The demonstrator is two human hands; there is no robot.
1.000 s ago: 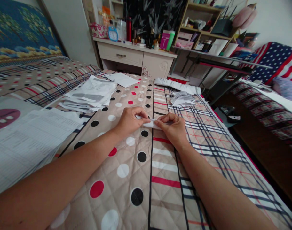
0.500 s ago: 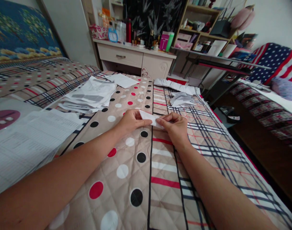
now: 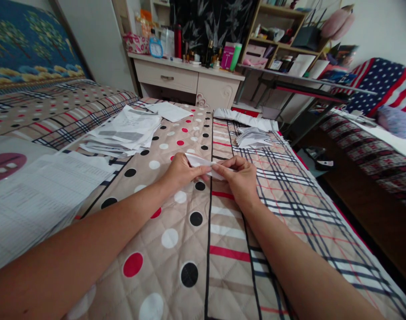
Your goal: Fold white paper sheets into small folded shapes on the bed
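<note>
A narrow folded piece of white paper (image 3: 198, 162) is held between both hands above the middle of the bed. My left hand (image 3: 182, 170) pinches its left part, thumb on the near face and fingers behind. Close beside that thumb, my right hand (image 3: 240, 174) grips the right part between thumb and bent fingers, covering much of that end. Beyond the right hand lies a small pile of folded white papers (image 3: 252, 138). A thick stack of printed sheets (image 3: 127, 129) rests past the left hand.
The patterned quilt (image 3: 176, 275) covers the bed under my arms. More printed sheets (image 3: 49, 191) lie at the left. A long pleated white strip (image 3: 244, 119) lies at the far right of the bed. A cream dresser (image 3: 166, 76) and a desk (image 3: 289, 78) stand beyond.
My right thumb has shifted slightly left along the paper, meeting the left thumb. The left end of the paper has tilted a little further left. The piles look the same.
</note>
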